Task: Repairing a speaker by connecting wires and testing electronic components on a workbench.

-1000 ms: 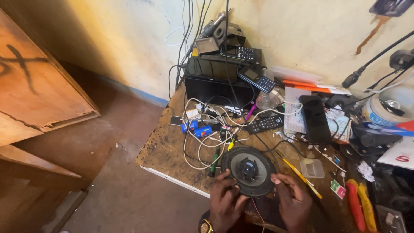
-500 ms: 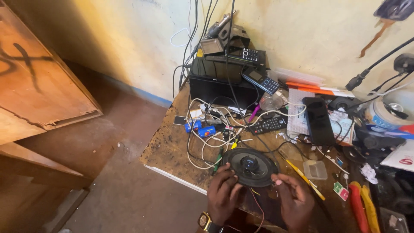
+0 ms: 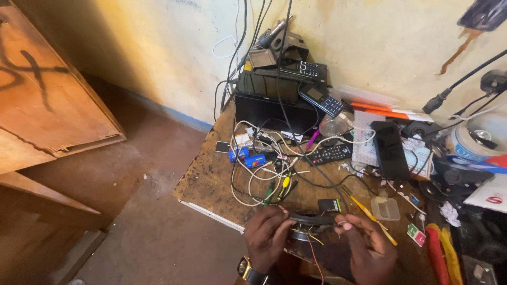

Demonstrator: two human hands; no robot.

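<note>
At the near edge of the desk point(image 3: 211, 179), both hands clamp a round speaker point(image 3: 311, 220) tipped edge-on, left hand point(image 3: 266, 237) gripping its left rim, right hand point(image 3: 369, 250) its right, thin wires dangling loose below, apparently unconnected.

— What sort of place is this?
— A small electronics repair workshop. The worn wooden bench point(image 3: 211, 179) in the corner carries tangled wires point(image 3: 264, 169), old mobile phones point(image 3: 322, 98), a remote control point(image 3: 330, 154) and screwdrivers point(image 3: 433, 256) beneath stained plaster walls point(image 3: 158, 53).
</note>
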